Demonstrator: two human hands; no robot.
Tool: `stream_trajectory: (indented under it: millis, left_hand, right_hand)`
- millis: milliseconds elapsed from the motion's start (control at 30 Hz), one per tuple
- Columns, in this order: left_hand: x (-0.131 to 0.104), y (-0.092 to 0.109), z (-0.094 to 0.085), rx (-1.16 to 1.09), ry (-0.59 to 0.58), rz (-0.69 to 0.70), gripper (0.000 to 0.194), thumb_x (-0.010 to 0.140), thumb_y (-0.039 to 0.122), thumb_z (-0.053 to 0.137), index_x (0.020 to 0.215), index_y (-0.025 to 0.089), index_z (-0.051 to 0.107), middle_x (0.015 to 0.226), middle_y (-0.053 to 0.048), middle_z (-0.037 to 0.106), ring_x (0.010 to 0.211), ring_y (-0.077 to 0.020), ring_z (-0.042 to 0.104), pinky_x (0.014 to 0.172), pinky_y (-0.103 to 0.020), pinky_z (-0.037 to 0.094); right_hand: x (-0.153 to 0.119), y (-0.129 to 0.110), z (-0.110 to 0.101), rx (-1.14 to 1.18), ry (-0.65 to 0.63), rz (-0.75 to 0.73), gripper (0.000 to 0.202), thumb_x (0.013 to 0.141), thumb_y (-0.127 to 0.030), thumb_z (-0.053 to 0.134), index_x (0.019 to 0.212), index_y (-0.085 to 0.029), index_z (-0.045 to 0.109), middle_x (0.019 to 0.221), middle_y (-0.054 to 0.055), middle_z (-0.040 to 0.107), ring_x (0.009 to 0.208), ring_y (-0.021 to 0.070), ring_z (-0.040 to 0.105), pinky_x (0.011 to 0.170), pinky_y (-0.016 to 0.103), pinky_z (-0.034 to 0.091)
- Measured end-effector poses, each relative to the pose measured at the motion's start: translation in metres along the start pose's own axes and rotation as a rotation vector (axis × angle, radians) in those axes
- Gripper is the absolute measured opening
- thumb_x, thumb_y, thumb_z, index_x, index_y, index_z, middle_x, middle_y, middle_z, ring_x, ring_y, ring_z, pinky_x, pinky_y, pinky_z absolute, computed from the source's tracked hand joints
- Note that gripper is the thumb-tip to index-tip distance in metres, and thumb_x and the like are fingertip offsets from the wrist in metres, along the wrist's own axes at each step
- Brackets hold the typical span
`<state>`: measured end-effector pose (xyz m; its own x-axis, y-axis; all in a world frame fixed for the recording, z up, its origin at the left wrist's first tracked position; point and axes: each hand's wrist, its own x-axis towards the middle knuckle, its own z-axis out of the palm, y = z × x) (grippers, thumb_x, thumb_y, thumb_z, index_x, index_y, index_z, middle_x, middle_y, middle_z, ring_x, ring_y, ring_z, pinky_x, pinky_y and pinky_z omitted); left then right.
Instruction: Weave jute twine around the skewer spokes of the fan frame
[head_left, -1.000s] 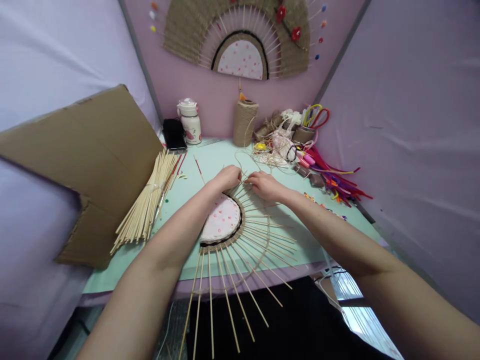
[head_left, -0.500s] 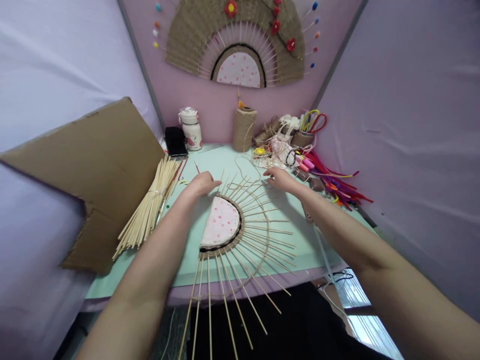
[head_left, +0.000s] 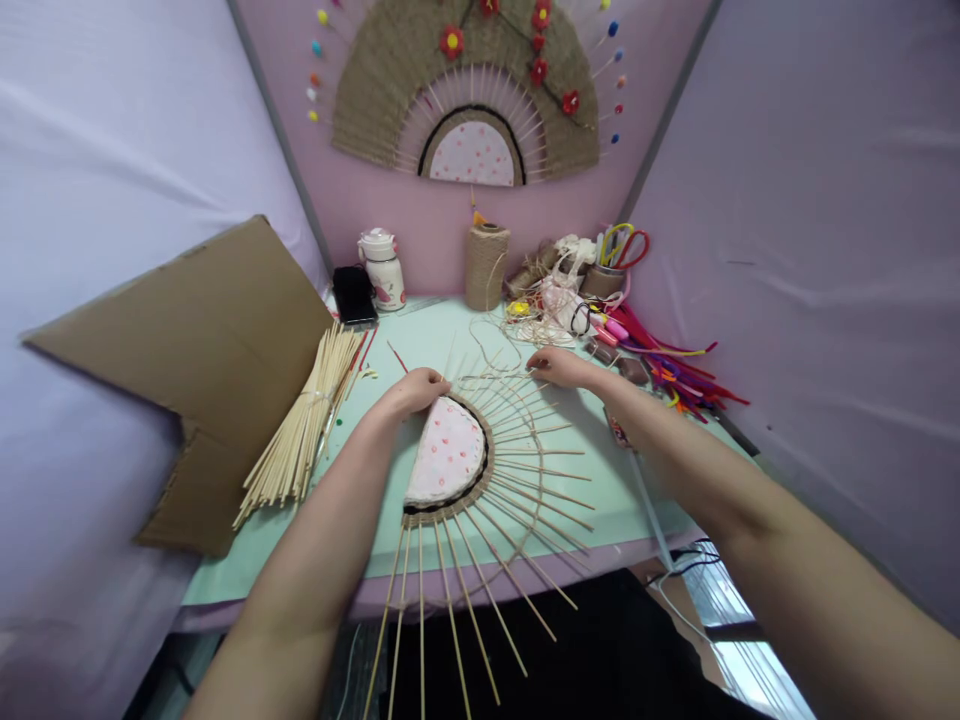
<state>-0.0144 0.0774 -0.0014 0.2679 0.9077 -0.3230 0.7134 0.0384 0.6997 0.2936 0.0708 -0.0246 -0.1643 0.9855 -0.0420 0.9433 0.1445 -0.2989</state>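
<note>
A half-round fan frame with a pink-spotted white centre, a black and tan woven rim and many thin sticks lies on the table, its lower sticks jutting past the front edge. My left hand is closed at the upper end of the frame, fingers pressed on the sticks near the rim. Tan twine runs in an arc across the sticks. At the upper right, my right hand pinches the twine, just beyond the stick tips.
Left are a stick bundle and brown cardboard. At the back stand a white bottle, a black phone and a twine spool. Colourful pipe cleaners lie right. A finished fan hangs behind.
My left hand has moved down and right onto the frame's upper sticks, and its fingers have closed. My right hand stays nearly in place. The view has shifted slightly.
</note>
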Motion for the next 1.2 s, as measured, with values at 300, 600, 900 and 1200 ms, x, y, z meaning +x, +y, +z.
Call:
stream_trajectory:
  millis: [300,600,900,1200]
  left_hand:
    - [-0.005,-0.002,-0.002,-0.387,-0.151,-0.029,0.018,0.086,0.023,0.061,0.074,0.020,0.048,0.053,0.008,0.043,0.044,-0.0078,0.041,0.045,-0.018,0.033]
    - [-0.010,-0.001,-0.005,-0.518,-0.218,-0.012,0.021,0.079,0.024,0.070,0.073,0.019,0.051,0.053,0.007,0.046,0.042,-0.0069,0.042,0.042,-0.016,0.031]
    - [-0.002,-0.010,-0.003,-0.528,-0.252,0.024,0.021,0.078,0.029,0.071,0.075,0.019,0.053,0.055,0.006,0.047,0.043,-0.0074,0.040,0.042,-0.017,0.028]
    - [-0.003,-0.011,-0.005,-0.487,-0.248,0.046,0.024,0.078,0.033,0.073,0.077,0.020,0.053,0.053,0.008,0.041,0.040,-0.0058,0.034,0.039,-0.017,0.018]
  right_hand:
    - [0.021,0.013,-0.014,0.051,-0.064,-0.140,0.024,0.068,-0.018,0.077,0.093,-0.019,0.077,0.093,0.005,0.076,0.086,0.0190,0.067,0.079,0.025,0.048]
    - [0.051,0.009,-0.005,0.129,0.106,-0.124,0.004,0.071,-0.016,0.068,0.072,-0.016,0.072,0.078,0.006,0.073,0.076,0.0182,0.062,0.073,0.026,0.045]
    - [0.067,0.012,-0.012,0.342,0.313,-0.026,0.012,0.072,-0.029,0.065,0.073,-0.016,0.066,0.070,0.002,0.067,0.067,0.0149,0.058,0.066,0.026,0.045]
    - [0.059,0.013,-0.023,0.463,0.333,-0.031,0.013,0.067,-0.029,0.066,0.071,-0.017,0.062,0.064,0.000,0.061,0.062,0.0134,0.053,0.063,0.027,0.043]
